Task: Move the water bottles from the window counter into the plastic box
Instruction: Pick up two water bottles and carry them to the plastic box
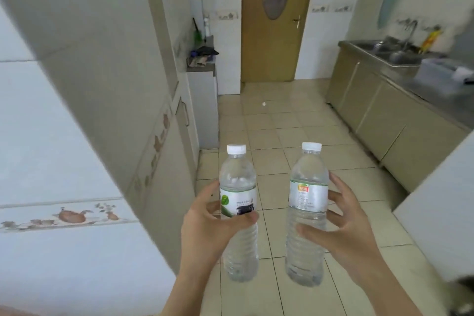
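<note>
While each hand's grip, left (205, 220) and right (343, 233), clasps one clear plastic white-capped water bottle (238, 213) (307, 213), carrying is underway; next, finding the box.

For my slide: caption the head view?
Left hand and right hand each carry a bottle through the kitchen.

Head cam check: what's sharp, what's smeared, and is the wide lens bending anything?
Head view: both hands, left and right, and their water bottles are sharp; the sink counter at right is motion-smeared; the left wall bows from wide-angle distortion; lighting is soft, without harsh glare.
</note>
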Available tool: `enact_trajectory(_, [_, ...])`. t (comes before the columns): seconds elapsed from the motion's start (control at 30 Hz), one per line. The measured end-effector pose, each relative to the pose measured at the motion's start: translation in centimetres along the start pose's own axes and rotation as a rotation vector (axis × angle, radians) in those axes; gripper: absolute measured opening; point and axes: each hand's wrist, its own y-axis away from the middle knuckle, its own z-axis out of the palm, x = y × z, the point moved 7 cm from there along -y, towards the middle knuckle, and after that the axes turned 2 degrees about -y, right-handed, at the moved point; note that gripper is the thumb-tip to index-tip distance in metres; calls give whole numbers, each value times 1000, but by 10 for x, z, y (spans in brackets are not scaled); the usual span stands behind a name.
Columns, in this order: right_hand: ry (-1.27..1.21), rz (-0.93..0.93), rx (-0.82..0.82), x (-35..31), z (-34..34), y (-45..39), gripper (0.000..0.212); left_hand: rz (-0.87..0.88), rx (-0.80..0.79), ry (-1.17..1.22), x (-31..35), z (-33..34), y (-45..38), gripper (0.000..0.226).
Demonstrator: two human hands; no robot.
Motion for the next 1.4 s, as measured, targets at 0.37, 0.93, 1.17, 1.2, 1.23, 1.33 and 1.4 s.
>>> enact_trajectory(0.37, [15,-7,334,14,-103,-112,104,71,-310,6,64,156,-152,74])
enact_trajectory(0.93, [74,-5,553,52,-344,-340,100,81,-467,-21,152,486,-324,83])
enact_trajectory(1.17, [111,-5,544,62,-417,-442,102,60,-497,-18,183,590,-393,84])
enact_trajectory(1.2, [113,-4,543,63,-425,-457,102,58,-496,-23,186,602,-406,86])
enact_trajectory(1.23, [113,-2,543,65,-433,-472,102,54,-495,-28,190,614,-419,88])
enact_trajectory(1.33, [86,15,560,74,-456,-522,100,57,-503,-49,199,652,-464,87])
enact_trajectory(1.4, [82,27,575,80,-472,-559,100,65,-520,-50,209,682,-497,85])
